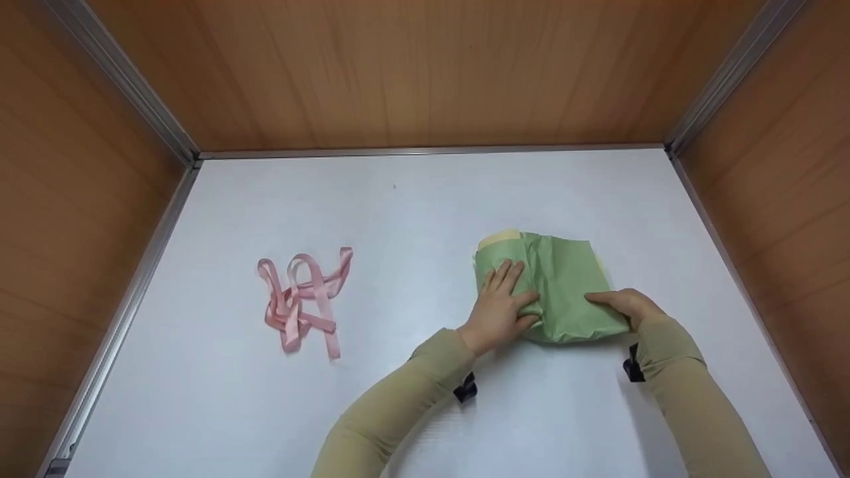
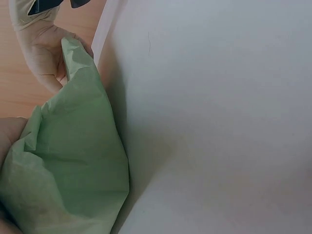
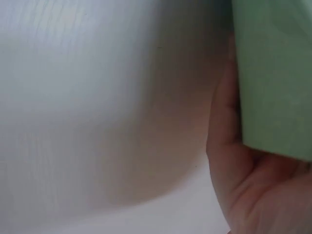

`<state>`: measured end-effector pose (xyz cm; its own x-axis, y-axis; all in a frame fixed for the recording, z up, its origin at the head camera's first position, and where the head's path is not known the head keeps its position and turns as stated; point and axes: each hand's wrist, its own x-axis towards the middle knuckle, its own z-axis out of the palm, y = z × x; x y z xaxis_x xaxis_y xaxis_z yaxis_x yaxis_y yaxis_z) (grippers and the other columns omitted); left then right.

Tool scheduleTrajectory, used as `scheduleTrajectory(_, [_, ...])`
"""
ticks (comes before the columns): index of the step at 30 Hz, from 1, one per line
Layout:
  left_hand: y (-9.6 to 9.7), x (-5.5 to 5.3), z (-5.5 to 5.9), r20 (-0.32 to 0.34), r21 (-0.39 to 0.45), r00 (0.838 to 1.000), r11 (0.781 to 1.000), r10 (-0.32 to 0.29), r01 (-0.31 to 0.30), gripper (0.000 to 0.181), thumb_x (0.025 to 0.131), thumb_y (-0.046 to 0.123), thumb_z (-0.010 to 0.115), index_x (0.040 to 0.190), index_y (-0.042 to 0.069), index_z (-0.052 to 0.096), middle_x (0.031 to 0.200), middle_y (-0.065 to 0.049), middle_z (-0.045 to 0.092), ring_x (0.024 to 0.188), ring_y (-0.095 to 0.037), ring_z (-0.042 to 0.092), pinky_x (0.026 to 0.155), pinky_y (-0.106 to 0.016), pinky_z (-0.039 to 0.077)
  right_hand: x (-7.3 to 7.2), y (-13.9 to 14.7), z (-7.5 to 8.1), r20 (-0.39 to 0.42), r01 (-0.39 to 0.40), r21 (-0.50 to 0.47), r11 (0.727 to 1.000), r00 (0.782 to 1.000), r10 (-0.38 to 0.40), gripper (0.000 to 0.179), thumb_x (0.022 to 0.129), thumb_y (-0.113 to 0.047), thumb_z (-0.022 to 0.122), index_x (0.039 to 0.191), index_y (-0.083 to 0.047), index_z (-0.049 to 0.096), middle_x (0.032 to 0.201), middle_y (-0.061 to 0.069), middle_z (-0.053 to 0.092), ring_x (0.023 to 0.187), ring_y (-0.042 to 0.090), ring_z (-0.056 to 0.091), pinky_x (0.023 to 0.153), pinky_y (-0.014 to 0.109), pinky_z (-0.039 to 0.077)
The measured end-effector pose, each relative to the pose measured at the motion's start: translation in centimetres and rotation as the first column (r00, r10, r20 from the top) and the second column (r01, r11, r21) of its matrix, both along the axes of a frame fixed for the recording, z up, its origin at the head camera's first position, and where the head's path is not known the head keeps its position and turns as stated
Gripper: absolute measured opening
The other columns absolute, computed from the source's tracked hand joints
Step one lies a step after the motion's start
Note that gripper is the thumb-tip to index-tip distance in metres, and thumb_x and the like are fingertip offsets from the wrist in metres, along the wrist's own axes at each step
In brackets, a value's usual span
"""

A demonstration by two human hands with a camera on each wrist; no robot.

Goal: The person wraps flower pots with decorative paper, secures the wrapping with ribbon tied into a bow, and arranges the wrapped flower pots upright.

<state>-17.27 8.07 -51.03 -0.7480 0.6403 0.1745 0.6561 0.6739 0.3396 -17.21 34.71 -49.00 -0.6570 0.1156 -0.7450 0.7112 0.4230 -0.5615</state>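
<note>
Touching one green bundle, two grips, one ribbon tangle apart

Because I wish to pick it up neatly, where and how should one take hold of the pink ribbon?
Probably pinch the pink ribbon by its near end, coming from the near side: this strip sticks out past the rest, which lies looped and folded over itself.
</note>
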Motion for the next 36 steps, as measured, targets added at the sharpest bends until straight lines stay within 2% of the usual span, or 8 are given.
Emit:
scheduleTrajectory(5, [0.0, 0.0, 0.1, 0.000, 0.000, 1.000, 1.000, 0.004, -0.004, 0.036, 0.092, 0.045, 0.057, 0.121, 0.026, 0.063, 0.153, -0.015, 0.029, 0.144, -0.033, 0.019, 0.114, -0.052, 0.021, -0.2, 0.1, 0.3, 0.017, 0.027, -0.114, 0.993, 1.000, -0.025, 0.071, 0.090, -0.029, 0.063, 0.134, 0.014, 0.029, 0.085, -0.002, 0.057, 0.074, 0.008, 0.060, 0.073, 0.024, 0.053])
scheduleTrajectory(9, [-0.1, -0.1, 0.2, 0.001, -0.005, 1.000, 1.000, 0.007, -0.007, 0.036, 0.092, 0.045, 0.057, 0.121, 0.026, 0.063, 0.153, -0.015, 0.029, 0.144, -0.033, 0.019, 0.114, -0.052, 0.021, -0.5, 0.0, 0.9, 0.020, 0.042, -0.170, 0.985, 0.999, -0.039, 0.058, 0.091, -0.022, 0.062, 0.128, 0.012, 0.032, 0.085, -0.001, 0.057, 0.075, 0.008, 0.061, 0.073, 0.024, 0.054])
scheduleTrajectory(14, [-0.1, -0.1, 0.2, -0.013, -0.009, 1.000, 1.000, 0.000, 0.000, 0.036, 0.092, 0.046, 0.056, 0.121, 0.026, 0.063, 0.153, -0.015, 0.029, 0.143, -0.034, 0.020, 0.113, -0.053, 0.022, -0.5, -0.1, 1.7, -0.004, 0.014, -0.185, 0.983, 1.000, -0.015, 0.038, 0.092, -0.016, 0.060, 0.115, 0.007, 0.039, 0.087, 0.000, 0.057, 0.076, 0.008, 0.062, 0.074, 0.023, 0.054])
scheduleTrajectory(18, [-0.2, -0.2, 0.2, -0.015, -0.005, 1.000, 1.000, -0.003, 0.003, 0.036, 0.092, 0.045, 0.057, 0.120, 0.025, 0.064, 0.152, -0.015, 0.030, 0.143, -0.034, 0.020, 0.113, -0.053, 0.023, -0.4, -0.3, 2.5, -0.037, -0.002, -0.216, 0.976, 0.999, -0.007, 0.033, 0.093, -0.014, 0.058, 0.112, 0.006, 0.041, 0.085, -0.001, 0.060, 0.075, 0.007, 0.064, 0.075, 0.023, 0.055])
scheduleTrajectory(26, [-0.1, -0.4, 0.2, 0.015, -0.012, 1.000, 1.000, 0.001, -0.001, 0.037, 0.091, 0.045, 0.058, 0.122, 0.026, 0.063, 0.153, -0.014, 0.028, 0.144, -0.033, 0.018, 0.114, -0.052, 0.021, -0.5, -1.8, 4.9, -0.135, -0.052, -0.248, 0.967, 0.991, 0.019, 0.028, 0.091, -0.011, 0.060, 0.110, 0.004, 0.047, 0.083, -0.006, 0.062, 0.076, 0.004, 0.064, 0.073, 0.020, 0.054])
scheduleTrajectory(30, [0.0, -0.4, 0.2, 0.022, -0.018, 1.000, 1.000, -0.006, 0.006, 0.039, 0.091, 0.046, 0.057, 0.124, 0.026, 0.061, 0.154, -0.013, 0.028, 0.144, -0.033, 0.017, 0.114, -0.052, 0.020, -0.5, -3.9, 5.9, -0.203, -0.078, -0.242, 0.967, 0.979, 0.028, 0.040, 0.090, -0.012, 0.062, 0.120, 0.010, 0.047, 0.086, -0.006, 0.064, 0.079, 0.005, 0.065, 0.074, 0.022, 0.054])
scheduleTrajectory(33, [-0.2, -0.3, 0.1, 0.022, -0.015, 1.000, 1.000, -0.009, 0.010, 0.040, 0.091, 0.046, 0.057, 0.126, 0.026, 0.061, 0.153, -0.014, 0.028, 0.144, -0.033, 0.017, 0.114, -0.052, 0.020, -0.4, -5.5, 6.0, -0.255, -0.092, -0.260, 0.961, 0.967, 0.024, 0.054, 0.090, -0.013, 0.063, 0.131, 0.014, 0.041, 0.092, -0.005, 0.064, 0.083, 0.005, 0.064, 0.078, 0.023, 0.053])
scheduleTrajectory(36, [-0.5, -0.2, 0.0, 0.013, 0.003, 1.000, 1.000, -0.014, 0.014, 0.040, 0.091, 0.045, 0.058, 0.126, 0.025, 0.060, 0.153, -0.014, 0.028, 0.144, -0.034, 0.018, 0.114, -0.053, 0.021, -0.2, -6.6, 5.4, -0.280, -0.090, -0.315, 0.945, 0.960, -0.001, 0.059, 0.091, -0.014, 0.061, 0.137, 0.013, 0.034, 0.096, -0.005, 0.064, 0.086, 0.006, 0.065, 0.079, 0.023, 0.053])
